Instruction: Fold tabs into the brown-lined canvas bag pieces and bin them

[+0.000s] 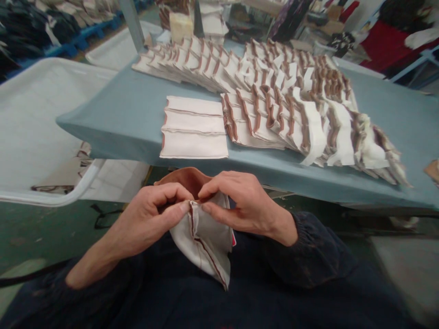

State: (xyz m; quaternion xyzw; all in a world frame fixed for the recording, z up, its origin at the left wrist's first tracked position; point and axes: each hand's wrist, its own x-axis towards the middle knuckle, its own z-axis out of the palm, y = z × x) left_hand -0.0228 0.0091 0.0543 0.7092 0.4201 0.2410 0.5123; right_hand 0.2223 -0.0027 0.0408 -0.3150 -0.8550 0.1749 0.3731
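A stitched fabric piece [209, 233], off-white on one face and brown on the other, hangs above my lap. My left hand [154, 214] pinches its upper edge beside a seam, thumb against forefinger. Just to the right, my right hand [240, 203] grips the same edge, so the two thumbs nearly meet at the seam. Part of the brown face curves up behind my fingers. A small red-and-white tag shows at the piece's right side. On the table ahead lies a flat off-white panel [195, 125] with two raised seams running across it.
Overlapping rows of similar stitched pieces [264, 114] cover much of the blue-grey table [113, 109], some with white strips on top. At the left stands a large white bin [44, 105] with a few pieces inside. More goods and a red cloth [387, 45] are in the background.
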